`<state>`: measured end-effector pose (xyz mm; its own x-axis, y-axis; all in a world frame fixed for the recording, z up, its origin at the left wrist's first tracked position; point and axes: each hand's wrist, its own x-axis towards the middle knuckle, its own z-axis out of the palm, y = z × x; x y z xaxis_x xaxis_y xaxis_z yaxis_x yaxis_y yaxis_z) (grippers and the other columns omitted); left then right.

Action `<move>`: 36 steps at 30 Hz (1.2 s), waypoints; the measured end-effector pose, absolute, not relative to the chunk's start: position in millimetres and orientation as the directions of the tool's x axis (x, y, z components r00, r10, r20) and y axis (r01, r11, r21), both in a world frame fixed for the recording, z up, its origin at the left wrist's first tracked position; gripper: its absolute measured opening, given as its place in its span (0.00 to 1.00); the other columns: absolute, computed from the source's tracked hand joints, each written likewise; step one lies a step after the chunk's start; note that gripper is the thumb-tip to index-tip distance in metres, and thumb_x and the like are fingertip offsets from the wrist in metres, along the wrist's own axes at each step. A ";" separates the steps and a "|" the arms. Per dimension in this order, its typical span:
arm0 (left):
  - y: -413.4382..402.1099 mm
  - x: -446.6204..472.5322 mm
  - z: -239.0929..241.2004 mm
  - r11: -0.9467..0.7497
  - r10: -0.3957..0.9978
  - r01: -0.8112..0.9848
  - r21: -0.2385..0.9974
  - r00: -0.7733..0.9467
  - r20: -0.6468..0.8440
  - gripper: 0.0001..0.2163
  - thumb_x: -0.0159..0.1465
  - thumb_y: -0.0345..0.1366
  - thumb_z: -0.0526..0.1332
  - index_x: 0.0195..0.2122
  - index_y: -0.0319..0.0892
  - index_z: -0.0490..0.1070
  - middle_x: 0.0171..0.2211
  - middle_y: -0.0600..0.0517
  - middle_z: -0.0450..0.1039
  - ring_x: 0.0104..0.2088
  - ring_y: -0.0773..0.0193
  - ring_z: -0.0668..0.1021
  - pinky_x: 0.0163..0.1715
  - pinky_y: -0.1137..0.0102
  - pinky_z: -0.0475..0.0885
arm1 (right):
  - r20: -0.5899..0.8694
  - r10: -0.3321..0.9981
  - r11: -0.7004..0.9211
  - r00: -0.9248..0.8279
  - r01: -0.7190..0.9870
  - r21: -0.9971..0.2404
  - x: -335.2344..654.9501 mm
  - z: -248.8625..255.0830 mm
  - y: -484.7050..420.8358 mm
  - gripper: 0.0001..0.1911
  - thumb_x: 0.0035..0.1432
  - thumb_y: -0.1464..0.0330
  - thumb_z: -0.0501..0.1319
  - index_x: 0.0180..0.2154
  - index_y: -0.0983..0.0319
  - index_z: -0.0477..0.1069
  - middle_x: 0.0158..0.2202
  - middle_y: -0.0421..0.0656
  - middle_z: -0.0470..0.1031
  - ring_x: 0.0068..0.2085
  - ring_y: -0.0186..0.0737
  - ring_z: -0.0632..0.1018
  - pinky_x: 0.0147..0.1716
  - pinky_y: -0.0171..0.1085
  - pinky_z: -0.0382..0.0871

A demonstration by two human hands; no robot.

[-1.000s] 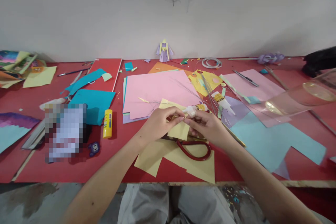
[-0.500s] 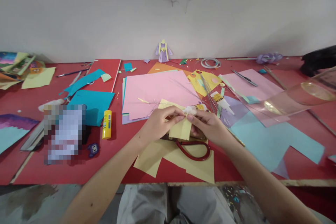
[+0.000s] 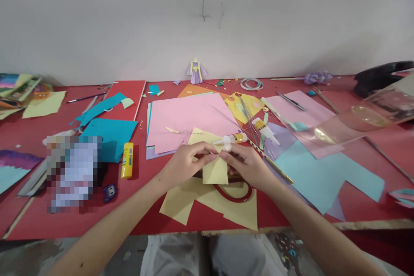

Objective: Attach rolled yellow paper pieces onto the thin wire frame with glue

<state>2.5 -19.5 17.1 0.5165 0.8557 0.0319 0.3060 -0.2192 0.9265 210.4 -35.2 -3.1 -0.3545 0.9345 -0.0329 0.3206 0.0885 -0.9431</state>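
Fingertips of my left hand (image 3: 186,161) and my right hand (image 3: 247,161) meet, both closed in a pinch at the upper edge of a small pale yellow paper piece (image 3: 215,174). The paper hangs down between them; its pinched edge is partly hidden by the fingers. Under the hands, scissors show a red handle loop (image 3: 237,200), their blades mostly covered. They rest over a larger cut sheet of yellow paper (image 3: 179,205). Just behind my right hand lies a small glue bottle (image 3: 238,138) with a white cap.
A stack of pink paper (image 3: 184,116) lies behind the hands. To the left are a yellow glue stick (image 3: 127,160) and teal paper (image 3: 113,138). Light blue paper (image 3: 313,172) and a gold-coloured pencil (image 3: 278,170) lie right. A paper dress figure (image 3: 196,73) stands by the wall.
The view has shifted, so everything sits slightly lower and further left. My hands keep their pinch on the small yellow paper, with the fingertips slightly repositioned.
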 end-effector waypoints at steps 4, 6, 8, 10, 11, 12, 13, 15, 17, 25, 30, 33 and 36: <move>-17.0 -2.5 14.5 -0.280 0.844 0.301 0.911 0.530 0.085 0.07 0.66 0.38 0.61 0.38 0.42 0.76 0.36 0.53 0.80 0.38 0.67 0.80 0.38 0.77 0.72 | 0.052 0.927 0.214 -0.371 0.411 -0.886 207.6 -2.6 -35.5 0.19 0.67 0.56 0.54 0.27 0.60 0.63 0.20 0.37 0.66 0.23 0.33 0.69 0.23 0.32 0.61; -15.4 -5.2 12.6 -0.315 0.838 0.296 0.902 0.533 0.117 0.07 0.67 0.38 0.61 0.38 0.42 0.76 0.36 0.53 0.80 0.38 0.67 0.80 0.38 0.77 0.72 | 0.130 0.899 0.331 -0.419 0.454 -0.827 207.2 0.3 -32.2 0.19 0.68 0.58 0.53 0.27 0.60 0.62 0.21 0.37 0.66 0.24 0.33 0.69 0.24 0.32 0.60; -14.8 -8.8 11.1 -0.341 0.837 0.294 0.893 0.528 0.145 0.07 0.67 0.38 0.61 0.39 0.42 0.76 0.36 0.52 0.80 0.37 0.67 0.80 0.38 0.77 0.72 | 0.238 0.848 0.476 -0.473 0.482 -0.736 207.0 3.0 -27.3 0.19 0.69 0.60 0.53 0.26 0.60 0.62 0.21 0.37 0.65 0.24 0.32 0.67 0.25 0.32 0.58; -15.2 -12.8 10.7 -0.360 0.837 0.300 0.883 0.522 0.164 0.07 0.67 0.38 0.61 0.38 0.42 0.76 0.35 0.52 0.80 0.37 0.67 0.80 0.37 0.76 0.72 | 0.335 0.779 0.601 -0.529 0.482 -0.637 206.2 3.4 -22.4 0.19 0.69 0.60 0.52 0.26 0.60 0.60 0.21 0.37 0.64 0.23 0.32 0.65 0.24 0.33 0.56; -15.5 -14.6 11.0 -0.366 0.837 0.308 0.878 0.521 0.167 0.07 0.66 0.38 0.61 0.38 0.42 0.76 0.35 0.52 0.80 0.36 0.67 0.80 0.37 0.76 0.72 | 0.369 0.750 0.644 -0.549 0.476 -0.599 205.6 2.6 -20.4 0.19 0.70 0.61 0.52 0.25 0.60 0.59 0.21 0.37 0.63 0.23 0.32 0.64 0.24 0.33 0.55; -15.9 -16.0 11.5 -0.370 0.837 0.316 0.874 0.521 0.166 0.07 0.66 0.38 0.61 0.38 0.42 0.77 0.35 0.52 0.80 0.36 0.66 0.79 0.37 0.75 0.72 | 0.392 0.729 0.671 -0.560 0.472 -0.572 204.9 1.4 -19.0 0.20 0.70 0.61 0.51 0.25 0.60 0.59 0.21 0.37 0.63 0.23 0.32 0.64 0.24 0.33 0.55; -16.3 -17.0 12.1 -0.369 0.838 0.324 0.871 0.521 0.161 0.07 0.66 0.38 0.61 0.38 0.42 0.77 0.35 0.52 0.80 0.36 0.66 0.80 0.37 0.75 0.72 | 0.409 0.719 0.684 -0.562 0.472 -0.556 204.3 -0.1 -18.1 0.20 0.70 0.61 0.51 0.25 0.59 0.58 0.21 0.37 0.63 0.23 0.32 0.63 0.23 0.33 0.54; -16.9 -17.4 12.9 -0.363 0.841 0.330 0.871 0.518 0.154 0.07 0.67 0.38 0.61 0.38 0.42 0.77 0.35 0.52 0.80 0.36 0.66 0.80 0.37 0.74 0.72 | 0.425 0.716 0.691 -0.553 0.479 -0.542 203.7 -3.0 -17.6 0.19 0.70 0.62 0.51 0.25 0.59 0.57 0.21 0.37 0.63 0.23 0.33 0.63 0.24 0.33 0.54; -17.6 -16.2 12.8 -0.356 0.843 0.327 0.875 0.516 0.150 0.07 0.67 0.38 0.61 0.38 0.42 0.77 0.35 0.52 0.80 0.36 0.66 0.80 0.37 0.74 0.72 | 0.426 0.719 0.690 -0.550 0.486 -0.536 204.9 -5.1 -18.3 0.19 0.70 0.62 0.51 0.25 0.59 0.56 0.21 0.37 0.62 0.22 0.33 0.63 0.24 0.34 0.54; -22.9 -9.5 7.9 -0.340 0.860 0.354 0.871 0.492 0.136 0.07 0.67 0.38 0.60 0.38 0.43 0.77 0.35 0.52 0.81 0.36 0.65 0.81 0.37 0.74 0.73 | 0.380 0.717 0.682 -0.585 0.474 -0.557 216.0 -11.1 -21.9 0.20 0.71 0.62 0.48 0.25 0.59 0.57 0.21 0.37 0.61 0.22 0.33 0.62 0.23 0.34 0.53; -24.3 -7.6 7.1 -0.351 0.862 0.354 0.867 0.483 0.152 0.07 0.67 0.38 0.60 0.38 0.42 0.77 0.35 0.52 0.81 0.36 0.65 0.81 0.37 0.74 0.73 | 0.397 0.716 0.685 -0.573 0.472 -0.554 215.4 -14.9 -21.5 0.19 0.71 0.64 0.50 0.25 0.59 0.58 0.20 0.36 0.61 0.22 0.33 0.62 0.23 0.34 0.52; -24.3 -7.6 6.6 -0.360 0.860 0.353 0.864 0.484 0.160 0.07 0.67 0.38 0.60 0.38 0.42 0.76 0.35 0.52 0.81 0.36 0.66 0.80 0.37 0.74 0.72 | 0.386 0.723 0.678 -0.573 0.479 -0.559 214.9 -14.7 -21.5 0.18 0.70 0.64 0.50 0.26 0.59 0.60 0.21 0.37 0.62 0.22 0.33 0.63 0.23 0.34 0.53; -24.4 -7.4 7.2 -0.352 0.862 0.346 0.870 0.483 0.156 0.07 0.68 0.38 0.60 0.38 0.42 0.76 0.35 0.52 0.80 0.36 0.65 0.80 0.37 0.74 0.73 | 0.381 0.733 0.667 -0.564 0.485 -0.565 214.6 -12.9 -22.1 0.18 0.71 0.63 0.50 0.26 0.59 0.60 0.21 0.37 0.63 0.22 0.33 0.63 0.24 0.34 0.54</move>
